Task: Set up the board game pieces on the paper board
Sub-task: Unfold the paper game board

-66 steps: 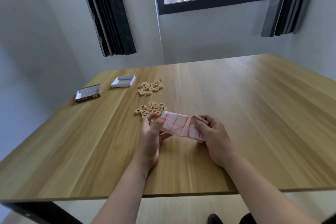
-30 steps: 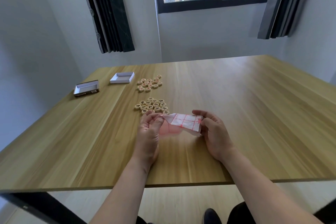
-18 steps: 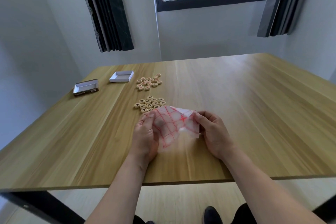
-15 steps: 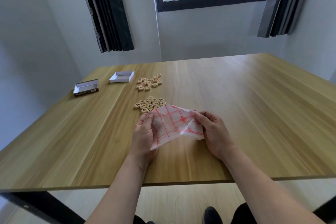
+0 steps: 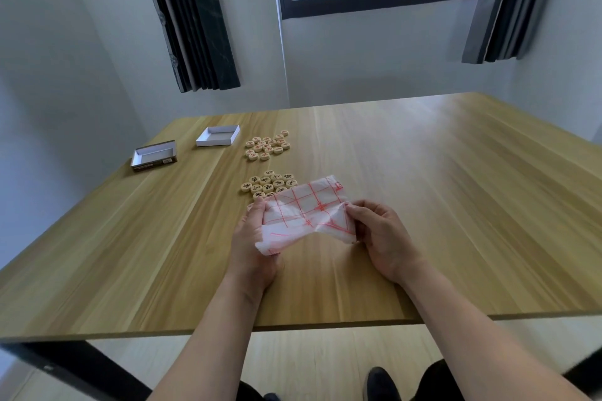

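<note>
Bare table (image 5: 456, 205) lies open rightward; left hand (image 5: 252, 246) and right hand (image 5: 382, 236) pinch the crumpled paper board (image 5: 303, 213) edges, seemingly above the tabletop.

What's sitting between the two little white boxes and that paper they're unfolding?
Head view: two clusters of wooden game pieces, red-marked farther, black-marked beside the paper board.

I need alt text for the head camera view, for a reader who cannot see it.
Two bare hands, left hand and right hand, hold a crumpled, half-unfolded white paper board with red grid lines over a light wooden table. Behind it lie two clusters of round wooden game pieces and two open white box halves.
</note>
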`<state>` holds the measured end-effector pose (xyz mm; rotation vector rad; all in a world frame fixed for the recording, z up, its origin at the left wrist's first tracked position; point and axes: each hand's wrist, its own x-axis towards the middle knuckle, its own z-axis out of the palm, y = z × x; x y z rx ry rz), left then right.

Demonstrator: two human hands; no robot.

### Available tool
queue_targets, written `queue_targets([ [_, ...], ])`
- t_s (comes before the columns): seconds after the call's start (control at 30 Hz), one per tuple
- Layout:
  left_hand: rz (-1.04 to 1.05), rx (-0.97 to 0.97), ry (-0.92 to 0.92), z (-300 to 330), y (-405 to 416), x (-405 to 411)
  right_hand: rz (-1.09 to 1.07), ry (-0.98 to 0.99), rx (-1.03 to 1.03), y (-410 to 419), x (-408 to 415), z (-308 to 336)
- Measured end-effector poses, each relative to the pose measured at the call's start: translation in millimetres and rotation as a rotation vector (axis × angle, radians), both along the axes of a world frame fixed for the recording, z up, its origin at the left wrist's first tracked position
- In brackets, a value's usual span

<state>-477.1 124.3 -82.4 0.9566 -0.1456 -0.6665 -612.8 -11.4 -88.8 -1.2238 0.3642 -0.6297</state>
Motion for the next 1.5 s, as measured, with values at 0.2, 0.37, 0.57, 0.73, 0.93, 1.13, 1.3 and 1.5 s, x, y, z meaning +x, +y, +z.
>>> queue_targets([
  [0.2,-0.04,-0.026,-0.25,-3,-4,-7,-0.111,-0.081,0.15,-4,0,1],
  [0.37,-0.113,0.239,-0.645,-8,-1,-13,-0.19,-0.11,0.168,-4,4,0],
  [0.57,-0.122,0.433,-0.939,-10,-6,-18,-0.181,-0.06,0.089,-1,1,1],
  [0.73,-0.149,0.455,-0.987,-8,-5,-22,-0.163,-0.044,0.059,2,0,4],
  [0.93,-0.153,0.436,-0.969,-5,-4,-24,-0.166,-0.011,0.013,3,1,3],
  [1.13,-0.162,0.443,-1.01,-10,-7,-23,-0.17,-0.027,0.015,1,1,2],
  [1.3,-0.085,0.457,-1.084,-14,-10,-20,-0.164,-0.043,0.054,0,2,0],
  [1.5,-0.014,0.145,-0.517,-9,-8,-14,-0.143,-0.065,0.115,-1,2,1],
])
